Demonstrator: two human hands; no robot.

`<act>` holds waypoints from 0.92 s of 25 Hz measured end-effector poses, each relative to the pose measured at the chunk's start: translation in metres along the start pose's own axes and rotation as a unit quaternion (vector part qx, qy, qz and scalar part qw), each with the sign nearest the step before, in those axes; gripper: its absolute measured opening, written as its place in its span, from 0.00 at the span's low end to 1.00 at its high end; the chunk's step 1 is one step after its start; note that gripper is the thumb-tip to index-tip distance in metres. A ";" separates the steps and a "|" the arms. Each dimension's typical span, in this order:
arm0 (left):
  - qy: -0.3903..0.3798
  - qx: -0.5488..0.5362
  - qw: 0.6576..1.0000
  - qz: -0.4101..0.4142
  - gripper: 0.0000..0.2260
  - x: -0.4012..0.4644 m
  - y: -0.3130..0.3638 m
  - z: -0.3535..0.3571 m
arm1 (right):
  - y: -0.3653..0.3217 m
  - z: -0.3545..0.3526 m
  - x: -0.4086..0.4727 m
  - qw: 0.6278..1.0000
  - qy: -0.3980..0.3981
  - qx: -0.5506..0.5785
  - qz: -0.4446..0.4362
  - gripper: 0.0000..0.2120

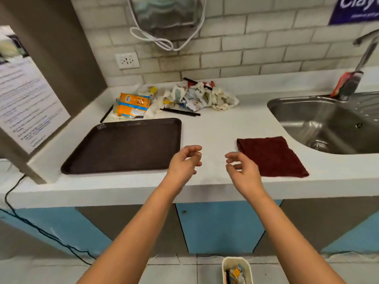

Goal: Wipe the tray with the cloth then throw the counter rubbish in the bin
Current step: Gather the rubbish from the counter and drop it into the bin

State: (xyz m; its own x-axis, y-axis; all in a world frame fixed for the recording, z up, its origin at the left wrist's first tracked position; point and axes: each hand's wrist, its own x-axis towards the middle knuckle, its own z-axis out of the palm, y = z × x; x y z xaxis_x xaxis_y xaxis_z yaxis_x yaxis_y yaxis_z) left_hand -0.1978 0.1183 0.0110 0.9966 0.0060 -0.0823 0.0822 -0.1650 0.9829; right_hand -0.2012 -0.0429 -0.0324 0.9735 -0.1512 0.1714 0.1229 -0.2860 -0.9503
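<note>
The dark red cloth (271,156) lies folded flat on the white counter (215,130), between the tray and the sink (328,124), with the right hand (243,171) at its left edge. It looks soft and light, so it will likely bunch when pinched; taking a whole folded edge or corner should lift it cleanly.

The brown tray (123,146) sits flat on the counter to the left, the left hand (184,162) near its right edge. It looks stiff, with a raised rim, and may slide under wiping, so holding the rim should steady it.

Both hands hover with fingers loosely curled, holding nothing.

Behind the tray lies the rubbish (176,97): crumpled paper, wrappers and black sticks, light and loose, best gathered in handfuls. The bin (236,269) stands on the floor below.
</note>
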 end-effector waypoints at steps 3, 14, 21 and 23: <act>0.022 -0.015 1.000 0.002 0.07 0.028 0.011 -0.026 | -0.014 0.024 0.036 1.000 -0.018 -0.015 -0.005 0.11; 0.054 0.013 0.998 -0.005 0.09 0.173 0.010 -0.143 | -0.035 0.137 0.179 0.997 -0.021 -0.069 0.005 0.10; 0.107 0.092 0.990 -0.007 0.10 0.272 -0.018 -0.210 | -0.013 0.184 0.261 0.986 -0.028 -0.165 0.026 0.10; 0.127 0.156 0.979 -0.008 0.10 0.301 -0.028 -0.232 | -0.005 0.193 0.281 0.978 -0.038 -0.204 0.026 0.11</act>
State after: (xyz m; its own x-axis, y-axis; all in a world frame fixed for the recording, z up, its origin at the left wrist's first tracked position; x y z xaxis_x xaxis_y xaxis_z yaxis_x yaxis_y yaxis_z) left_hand 0.1012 0.3534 -0.0032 0.9680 0.2504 -0.0144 0.1313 -0.4569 0.8798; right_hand 0.1083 0.0985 -0.0292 0.9897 -0.1100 0.0911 0.0005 -0.6352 -0.7723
